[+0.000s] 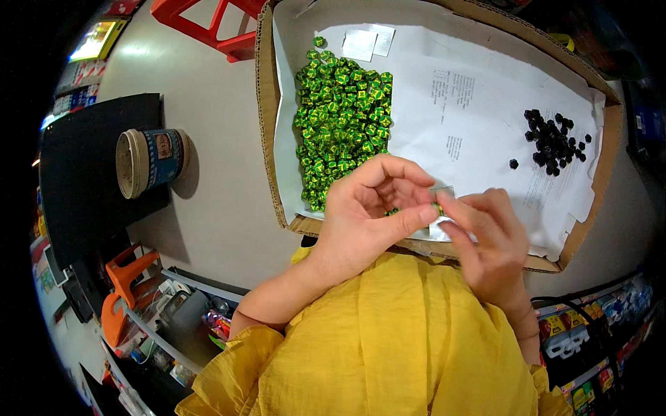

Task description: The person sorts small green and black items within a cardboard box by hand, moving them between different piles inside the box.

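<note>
My left hand (pixel 364 213) is curved with its thumb tip against a small green-and-yellow faceted piece (pixel 439 209). The fingertips of my right hand (pixel 486 239) pinch the same piece from the other side, partly covering it. Just below the fingertips, a silvery square (pixel 440 232) lies near the front wall of a shallow cardboard box (pixel 268 119). Beyond my left hand spreads a dense block of similar green-and-yellow pieces (pixel 341 114). Small black faceted pieces (pixel 552 143) form a loose heap at the right of the box.
Printed white paper (pixel 416 119) lines the box. Two overlapping silvery squares (pixel 359 44) lie at its far left. On the counter to the left, a plastic tub (pixel 161 158) rests beside a black panel (pixel 93 171). A red plastic frame (pixel 218 31) stands behind.
</note>
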{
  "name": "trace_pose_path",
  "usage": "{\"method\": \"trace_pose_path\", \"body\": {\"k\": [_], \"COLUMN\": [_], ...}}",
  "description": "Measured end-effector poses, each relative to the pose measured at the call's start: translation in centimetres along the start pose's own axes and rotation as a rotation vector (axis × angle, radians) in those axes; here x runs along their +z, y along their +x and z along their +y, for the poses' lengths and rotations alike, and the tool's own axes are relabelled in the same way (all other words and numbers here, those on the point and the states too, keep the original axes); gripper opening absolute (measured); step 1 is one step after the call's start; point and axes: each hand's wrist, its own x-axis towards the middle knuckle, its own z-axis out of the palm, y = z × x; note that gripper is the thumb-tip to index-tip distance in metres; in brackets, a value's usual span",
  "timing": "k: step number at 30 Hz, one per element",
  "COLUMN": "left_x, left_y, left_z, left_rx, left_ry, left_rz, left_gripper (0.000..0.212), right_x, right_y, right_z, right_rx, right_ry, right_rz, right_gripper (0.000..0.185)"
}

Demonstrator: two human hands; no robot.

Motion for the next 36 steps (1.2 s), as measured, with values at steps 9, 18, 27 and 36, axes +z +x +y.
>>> {"method": "trace_pose_path", "body": {"k": [9, 18, 27, 36], "left_x": [-3.7, -1.7, 0.9, 0.3], "left_y": [2.0, 1.9, 0.8, 1.0], "left_z": [2.7, -0.1, -4.1, -3.9], "left_rx": [0.713, 0.677, 0.312, 0.428], "left_ry": [1.154, 1.3, 1.469, 1.247], "left_rz": [0.358, 0.079, -0.106, -0.035], "left_gripper": [0.022, 0.018, 0.019, 0.017], "right_x": [-1.8, 0.6, 0.6, -1.5], "right_y": [-1.3, 0.7, 0.2, -2.3], "right_z": [4.5, 3.5, 4.2, 3.8], "right_rx": [0.164, -0.052, 0.061, 0.305], "right_ry": [-0.311, -0.532, -0.54, -0.209], "right_rz": [-0.045, -0.167, -0.02, -0.165], "right_gripper": [0.014, 0.019, 0.015, 0.019]}}
